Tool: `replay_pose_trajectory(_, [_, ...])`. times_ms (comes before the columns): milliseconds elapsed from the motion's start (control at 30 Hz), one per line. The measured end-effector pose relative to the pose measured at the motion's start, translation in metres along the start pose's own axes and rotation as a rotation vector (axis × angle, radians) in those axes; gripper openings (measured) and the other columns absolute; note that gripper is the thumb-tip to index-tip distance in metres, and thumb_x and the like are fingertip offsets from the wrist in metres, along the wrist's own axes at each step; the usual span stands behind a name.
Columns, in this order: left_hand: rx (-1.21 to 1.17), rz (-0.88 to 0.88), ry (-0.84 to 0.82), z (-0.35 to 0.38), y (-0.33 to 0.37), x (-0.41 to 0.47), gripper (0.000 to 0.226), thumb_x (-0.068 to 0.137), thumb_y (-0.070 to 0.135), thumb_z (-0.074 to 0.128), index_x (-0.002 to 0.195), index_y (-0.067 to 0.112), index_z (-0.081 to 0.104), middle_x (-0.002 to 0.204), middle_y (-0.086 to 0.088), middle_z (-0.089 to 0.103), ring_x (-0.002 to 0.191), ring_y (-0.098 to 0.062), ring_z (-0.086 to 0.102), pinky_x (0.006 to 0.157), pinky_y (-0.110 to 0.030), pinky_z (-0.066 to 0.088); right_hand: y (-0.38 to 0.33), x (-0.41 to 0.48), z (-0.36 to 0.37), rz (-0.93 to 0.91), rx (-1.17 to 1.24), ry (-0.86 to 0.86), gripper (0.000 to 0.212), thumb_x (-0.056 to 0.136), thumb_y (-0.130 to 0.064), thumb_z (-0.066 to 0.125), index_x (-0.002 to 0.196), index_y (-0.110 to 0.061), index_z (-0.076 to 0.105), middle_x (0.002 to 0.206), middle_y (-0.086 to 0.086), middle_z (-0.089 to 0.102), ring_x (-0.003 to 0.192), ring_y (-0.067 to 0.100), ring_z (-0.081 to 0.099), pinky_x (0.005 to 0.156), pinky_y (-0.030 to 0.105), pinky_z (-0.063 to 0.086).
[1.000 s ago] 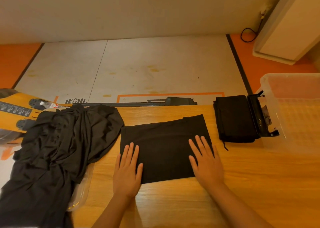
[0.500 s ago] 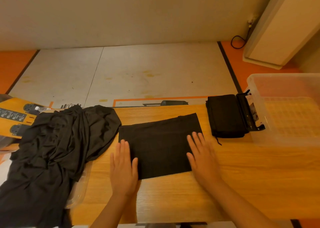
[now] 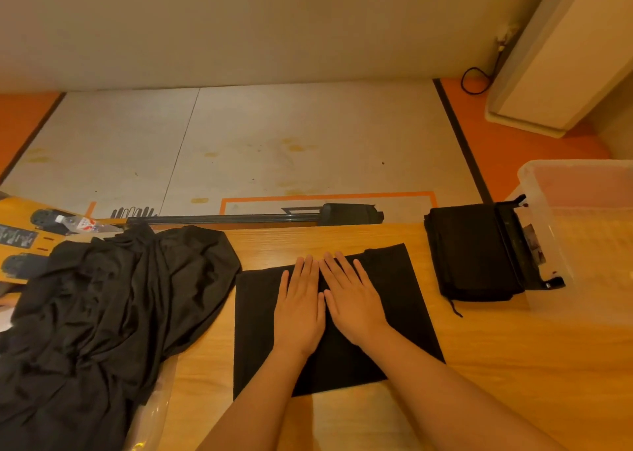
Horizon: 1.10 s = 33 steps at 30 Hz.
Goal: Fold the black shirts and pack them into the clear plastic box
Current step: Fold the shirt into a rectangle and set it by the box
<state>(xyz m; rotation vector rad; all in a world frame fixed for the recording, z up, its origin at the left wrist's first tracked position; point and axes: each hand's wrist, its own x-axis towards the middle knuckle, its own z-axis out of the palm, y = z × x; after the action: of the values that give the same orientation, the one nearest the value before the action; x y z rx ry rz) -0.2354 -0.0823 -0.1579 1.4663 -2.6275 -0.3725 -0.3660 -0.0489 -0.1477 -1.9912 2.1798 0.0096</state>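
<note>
A black shirt (image 3: 404,313) lies flat on the bench (image 3: 513,365) in the middle of the frame, folded into a neat rectangle. The left hand (image 3: 301,308) and the right hand (image 3: 356,299) rest on top of it, side by side and touching. Their fingers are straight and the palms are down. They press on the cloth and hold nothing.

This looks like the smoothing step. To do it well, slide both hands from the middle out to the sides, so bumps get pushed off the edges. Press gently, or the cloth will bunch up and drag. Keep the corners lined up before the next fold.

A folded stack (image 3: 476,251) sits at the right, just beside the clear plastic box (image 3: 575,164) at the right edge. The next fold should make this shirt about the same shape as that stack.

A messy pile of shirts (image 3: 113,313) waits at the left, so I think a lot of the job is left.
</note>
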Motion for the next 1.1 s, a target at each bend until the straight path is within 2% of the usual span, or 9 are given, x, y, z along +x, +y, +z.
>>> replay_pose_trajectory(100, [0.041, -0.045, 0.015, 0.007, -0.006, 0.003, 0.058, 0.099, 0.039, 0.024, 0.153, 0.016, 0.021, 0.16, -0.001, 0.016, 0.149, -0.017, 0.01, 0.117, -0.042, 0.009, 0.003, 0.006, 0.009, 0.009, 0.011, 0.0, 0.055, 0.095, -0.039, 0.026, 0.144, -0.021, 0.039, 0.153, 0.0, 0.036, 0.143, 0.018, 0.028, 0.112, 0.043, 0.018])
replay_pose_trajectory(300, [0.057, -0.074, -0.001, 0.007, -0.023, 0.0, 0.065, 0.098, 0.054, 0.024, 0.155, 0.022, 0.014, 0.162, 0.0, 0.007, 0.15, -0.016, 0.001, 0.119, -0.042, 0.005, 0.021, 0.004, 0.008, 0.092, 0.012, 0.012, 0.056, 0.096, -0.047, 0.021, 0.148, -0.026, 0.03, 0.156, 0.002, 0.028, 0.146, 0.02, 0.019, 0.115, 0.044, 0.011])
replay_pose_trajectory(433, [0.105, -0.181, 0.016, -0.005, -0.057, -0.006, 0.069, 0.096, 0.06, 0.01, 0.154, 0.023, 0.004, 0.163, 0.0, 0.003, 0.15, -0.016, -0.004, 0.12, -0.037, -0.003, 0.076, -0.004, -0.002, 0.204, -0.007, -0.021, 0.066, 0.089, -0.056, -0.007, 0.149, -0.031, -0.005, 0.16, -0.003, -0.008, 0.147, 0.016, -0.013, 0.119, 0.04, -0.007])
replay_pose_trajectory(600, [0.157, -0.219, 0.029, -0.015, -0.075, -0.007, 0.073, 0.095, 0.061, 0.0, 0.154, 0.019, 0.007, 0.162, -0.001, 0.005, 0.149, -0.016, -0.003, 0.119, -0.035, -0.01, 0.096, -0.006, -0.017, 0.254, -0.073, -0.156, 0.061, 0.094, -0.056, -0.007, 0.145, -0.026, -0.022, 0.159, 0.001, -0.022, 0.143, 0.019, -0.026, 0.116, 0.038, -0.015])
replay_pose_trajectory(667, [0.19, -0.207, 0.06, -0.023, -0.064, -0.012, 0.069, 0.098, 0.055, 0.003, 0.154, 0.014, 0.012, 0.162, -0.005, 0.009, 0.149, -0.019, 0.0, 0.12, -0.037, -0.007, 0.081, -0.009, -0.025, 0.233, -0.076, -0.089, 0.067, 0.086, -0.054, -0.016, 0.146, -0.024, -0.019, 0.157, 0.002, -0.021, 0.143, 0.02, -0.024, 0.113, 0.037, -0.02])
replay_pose_trajectory(767, [0.128, -0.153, 0.119, -0.025, -0.022, -0.031, 0.062, 0.1, 0.042, 0.019, 0.153, 0.011, 0.016, 0.162, -0.007, 0.012, 0.15, -0.02, 0.003, 0.12, -0.041, 0.001, 0.038, -0.024, -0.029, 0.143, -0.029, 0.092, 0.062, 0.095, -0.047, 0.006, 0.15, -0.02, 0.011, 0.158, 0.005, 0.004, 0.148, 0.023, 0.001, 0.116, 0.042, -0.003])
replay_pose_trajectory(900, [0.02, -0.053, 0.032, 0.005, 0.024, -0.078, 0.055, 0.1, 0.031, 0.024, 0.152, 0.013, 0.024, 0.161, -0.004, 0.018, 0.15, -0.018, 0.01, 0.116, -0.043, 0.013, -0.012, -0.061, 0.001, -0.059, 0.036, -0.002, 0.056, 0.096, -0.043, 0.022, 0.144, -0.021, 0.04, 0.154, 0.003, 0.029, 0.145, 0.021, 0.019, 0.114, 0.044, 0.015])
replay_pose_trajectory(1000, [0.076, -0.021, -0.022, 0.01, 0.003, -0.112, 0.061, 0.092, 0.029, 0.033, 0.152, 0.021, 0.025, 0.161, -0.001, 0.019, 0.149, -0.018, 0.011, 0.116, -0.044, 0.014, 0.007, -0.09, 0.02, -0.029, 0.002, -0.015, 0.054, 0.095, -0.046, 0.026, 0.145, -0.029, 0.038, 0.154, -0.001, 0.034, 0.145, 0.018, 0.022, 0.112, 0.044, 0.016])
replay_pose_trajectory(1100, [0.135, -0.081, -0.005, 0.0, -0.032, -0.131, 0.058, 0.095, 0.032, 0.028, 0.152, 0.024, 0.025, 0.161, -0.001, 0.018, 0.15, -0.017, 0.009, 0.116, -0.043, 0.013, 0.037, -0.109, 0.023, 0.083, -0.01, 0.028, 0.054, 0.096, -0.048, 0.024, 0.147, -0.031, 0.032, 0.155, -0.001, 0.03, 0.145, 0.018, 0.021, 0.115, 0.042, 0.01])
